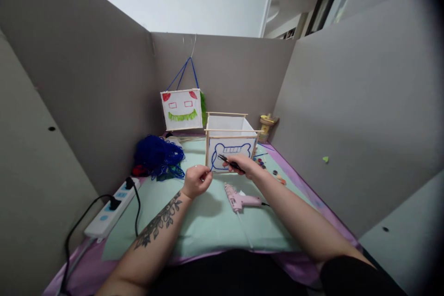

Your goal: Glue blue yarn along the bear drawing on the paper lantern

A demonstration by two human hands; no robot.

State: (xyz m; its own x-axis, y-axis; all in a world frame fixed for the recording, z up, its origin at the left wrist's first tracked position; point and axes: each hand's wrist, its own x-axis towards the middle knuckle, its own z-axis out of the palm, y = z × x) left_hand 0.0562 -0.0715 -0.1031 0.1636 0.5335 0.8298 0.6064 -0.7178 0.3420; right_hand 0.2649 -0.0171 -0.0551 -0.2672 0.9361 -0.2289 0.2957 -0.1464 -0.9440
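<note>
My left hand [196, 180] is closed in a pinch on the end of a blue cord [212, 163] near the front lower left corner of a white box [231, 132] with wooden stick edges. The cord rises in front of the box's face, which bears a blue bear-like outline [227, 149]. My right hand [239, 166] is wrapped round slim black tweezers [227, 160], their tips pointing left, close to the cord. Whether the tips touch the cord I cannot tell. Below my right hand a pink glue gun [239, 198] lies on the green table cover [201, 236].
A tangle of blue yarn [157, 155] lies at left, behind a white power strip [111, 210] with black plugs. A decorated white lantern [182, 110] hangs at the back. Small paint pots [261, 163] and a yellow-topped roll [266, 125] stand at right. Grey partitions [222, 74] enclose the table.
</note>
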